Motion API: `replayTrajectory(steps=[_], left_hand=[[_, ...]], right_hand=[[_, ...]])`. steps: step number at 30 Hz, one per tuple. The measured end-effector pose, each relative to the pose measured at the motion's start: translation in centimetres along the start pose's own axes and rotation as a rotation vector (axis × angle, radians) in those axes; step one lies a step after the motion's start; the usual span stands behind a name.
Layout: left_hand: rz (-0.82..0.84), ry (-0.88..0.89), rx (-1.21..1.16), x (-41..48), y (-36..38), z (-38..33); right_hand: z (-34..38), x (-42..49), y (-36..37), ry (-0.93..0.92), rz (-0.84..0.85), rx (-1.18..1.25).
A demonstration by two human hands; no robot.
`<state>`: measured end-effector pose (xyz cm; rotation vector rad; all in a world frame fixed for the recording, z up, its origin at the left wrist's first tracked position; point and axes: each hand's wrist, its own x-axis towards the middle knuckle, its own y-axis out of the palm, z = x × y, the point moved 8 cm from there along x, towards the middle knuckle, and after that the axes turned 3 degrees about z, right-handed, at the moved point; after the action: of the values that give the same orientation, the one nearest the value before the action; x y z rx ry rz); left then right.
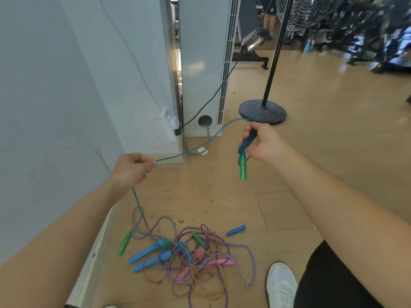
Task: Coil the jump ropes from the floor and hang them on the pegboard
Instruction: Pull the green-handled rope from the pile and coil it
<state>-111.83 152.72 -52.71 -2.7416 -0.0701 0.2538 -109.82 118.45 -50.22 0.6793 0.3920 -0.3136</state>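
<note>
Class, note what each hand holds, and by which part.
Both hold one blue jump rope: the right hand grips its coiled loops above the green handle; the left hand pinches the cord mid-length.

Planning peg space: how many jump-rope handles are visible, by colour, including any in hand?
Green plastic handles: 4, one hanging from the blue braided rope in the right hand
Blue plastic handles: 4
Pink plastic handles: 2 plainly seen
Total: 10
</note>
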Motion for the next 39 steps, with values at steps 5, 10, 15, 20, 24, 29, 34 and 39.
replayTrajectory(steps=[5, 10, 15, 20, 24, 29, 34, 39], left_hand=[[0.135, 0.118, 0.114, -1.4, 2.7, -3.3], [0.334, 0.155, 0.141, -3.2, 5.5, -5.4], [0.418, 0.179, 0.062, -4.1, 6.1, -6.4], [0.296, 0.159, 0.001, -3.6, 5.2, -6.1], [0.174, 0.132, -0.086, -3.4, 4.3, -5.8], [0.158, 0.042, -0.084, -3.2, 4.5, -4.9], [0.259, 0.042, 0.015, -3.2, 5.0, -4.6], [0.277, 0.095, -0.039, -2.8, 4.7, -4.7]], right_hand=[[-2.7, -1.1, 2.8, 0.064, 0.265, -0.304], [-5.3, -2.7, 4.7, -0.004, 0.415, -0.546], [-7.7, -4.2, 5.6, -0.011, 0.466, -0.647], [-9.3, -5.4, 6.0, 0.104, 0.535, -0.634], [-9.6, -6.2, 6.3, 0.104, 0.594, -0.727], [-10.0, -6.1, 6.7, 0.064, 0.663, -0.812], [-9.6, -5.9, 6.1, 0.092, 0.676, -0.969], [-7.4, -5.3, 6.4, 0.132, 0.634, -0.698]])
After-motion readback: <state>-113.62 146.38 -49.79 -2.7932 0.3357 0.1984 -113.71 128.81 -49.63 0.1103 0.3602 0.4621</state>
